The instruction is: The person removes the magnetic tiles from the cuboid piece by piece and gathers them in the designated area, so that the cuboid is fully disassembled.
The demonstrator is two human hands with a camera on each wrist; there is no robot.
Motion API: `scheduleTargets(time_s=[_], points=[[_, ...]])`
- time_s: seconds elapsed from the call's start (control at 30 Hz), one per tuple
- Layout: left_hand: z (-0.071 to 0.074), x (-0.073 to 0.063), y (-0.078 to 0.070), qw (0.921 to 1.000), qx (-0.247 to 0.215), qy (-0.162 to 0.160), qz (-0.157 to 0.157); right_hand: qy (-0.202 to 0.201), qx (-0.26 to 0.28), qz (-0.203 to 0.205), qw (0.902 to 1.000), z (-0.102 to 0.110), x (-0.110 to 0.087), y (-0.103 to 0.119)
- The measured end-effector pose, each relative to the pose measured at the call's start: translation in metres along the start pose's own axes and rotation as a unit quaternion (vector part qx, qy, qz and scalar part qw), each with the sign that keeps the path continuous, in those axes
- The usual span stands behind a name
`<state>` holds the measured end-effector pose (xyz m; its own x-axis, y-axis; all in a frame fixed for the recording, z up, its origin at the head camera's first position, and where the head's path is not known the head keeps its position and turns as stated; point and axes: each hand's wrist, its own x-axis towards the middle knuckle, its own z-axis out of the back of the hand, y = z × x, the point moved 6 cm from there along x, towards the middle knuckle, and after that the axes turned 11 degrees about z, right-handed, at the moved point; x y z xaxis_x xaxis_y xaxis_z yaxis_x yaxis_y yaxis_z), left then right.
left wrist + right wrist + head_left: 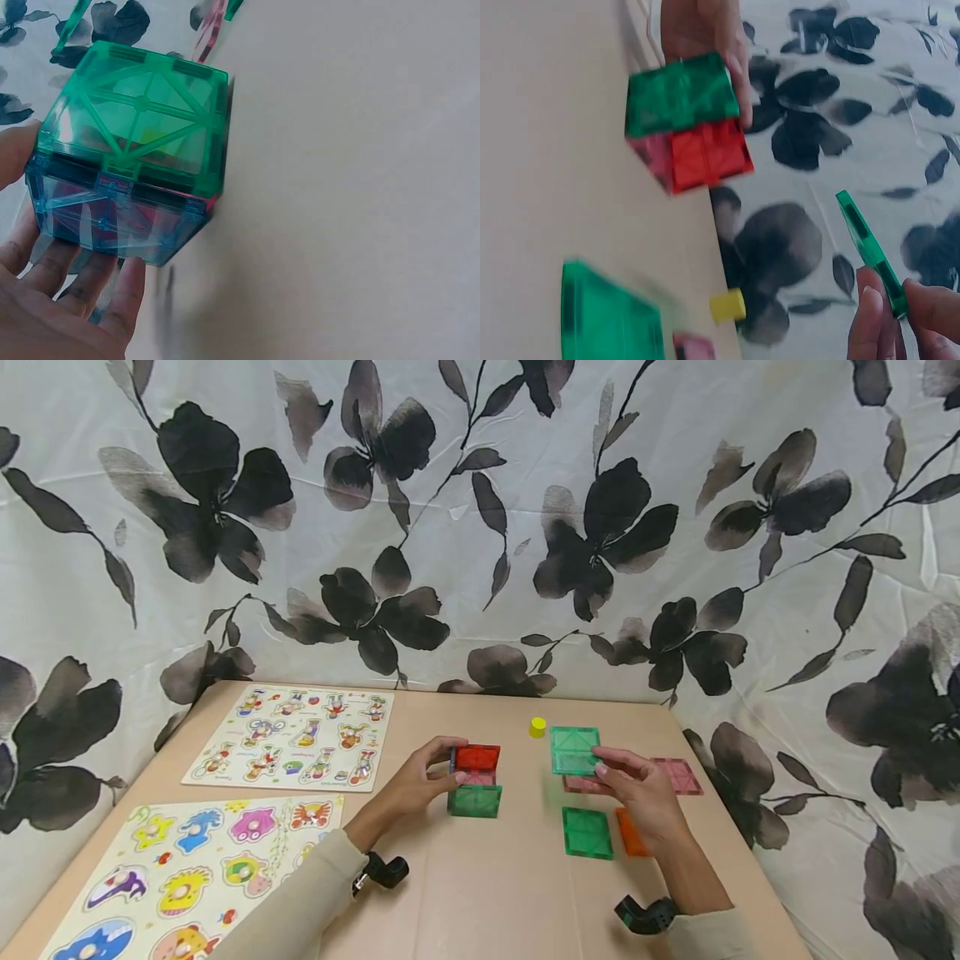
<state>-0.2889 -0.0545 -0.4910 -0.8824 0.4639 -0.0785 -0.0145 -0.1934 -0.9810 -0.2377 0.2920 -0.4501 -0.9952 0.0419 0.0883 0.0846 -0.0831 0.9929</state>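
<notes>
My left hand grips a small open box of translucent magnetic tiles, its thumb at one side and its fingers along the blue wall. That box has a green wall, a red one and pink inside. Over to the right, my right hand pinches a single green square tile by its edge, raised over a pink tile. In the right wrist view this held tile appears edge-on, between thumb and fingers. Nearer me lie another green tile and an orange tile, partly hidden by the hand.
Another pink tile lies near the table's right edge. A small yellow cylinder stands toward the back. Two picture boards cover the table's left side. Behind the table hangs a flowered cloth.
</notes>
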Motion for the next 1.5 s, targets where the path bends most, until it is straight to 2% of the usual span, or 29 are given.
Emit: scheduleTargets(time_s=[0.23, 0.47, 0.57, 0.67, 0.87, 1.1, 1.23, 1.3, 1.37, 1.5], points=[[0.001, -0.002, 0.003, 1.0, -0.005, 0.001, -0.006, -0.04, -0.019, 0.026, 0.9987, 0.064, -0.016, -0.007], [-0.001, -0.003, 0.004, 1.0, -0.007, 0.001, -0.004, -0.073, -0.01, 0.016, 0.9971, 0.125, -0.034, -0.023], [-0.001, -0.004, 0.004, 0.9999, -0.008, 0.002, -0.008, -0.08, 0.004, 0.015, 0.9967, 0.146, -0.041, -0.031], [-0.002, -0.004, 0.004, 0.9999, -0.01, 0.003, -0.006, -0.092, -0.005, -0.005, 0.9957, 0.163, -0.047, -0.039], [-0.002, -0.004, 0.004, 0.9999, -0.01, 0.006, -0.003, -0.108, -0.042, -0.048, 0.9921, 0.188, -0.056, -0.055], [-0.003, -0.003, 0.004, 0.9999, -0.014, 0.008, -0.002, -0.077, -0.083, -0.079, 0.9904, 0.2, -0.061, -0.068], [-0.003, -0.003, 0.004, 0.9998, -0.016, 0.008, -0.006, -0.064, -0.144, -0.087, 0.9837, 0.202, -0.061, -0.072], [-0.003, -0.003, 0.004, 0.9998, -0.017, 0.01, -0.007, -0.063, -0.196, -0.089, 0.9745, 0.202, -0.061, -0.071], [-0.003, -0.003, 0.004, 0.9997, -0.017, 0.013, -0.007, -0.068, -0.271, -0.087, 0.9563, 0.202, -0.062, -0.067], [-0.004, -0.003, 0.004, 0.9998, -0.016, 0.014, -0.006, -0.077, -0.439, -0.056, 0.8934, 0.19, -0.064, -0.045]])
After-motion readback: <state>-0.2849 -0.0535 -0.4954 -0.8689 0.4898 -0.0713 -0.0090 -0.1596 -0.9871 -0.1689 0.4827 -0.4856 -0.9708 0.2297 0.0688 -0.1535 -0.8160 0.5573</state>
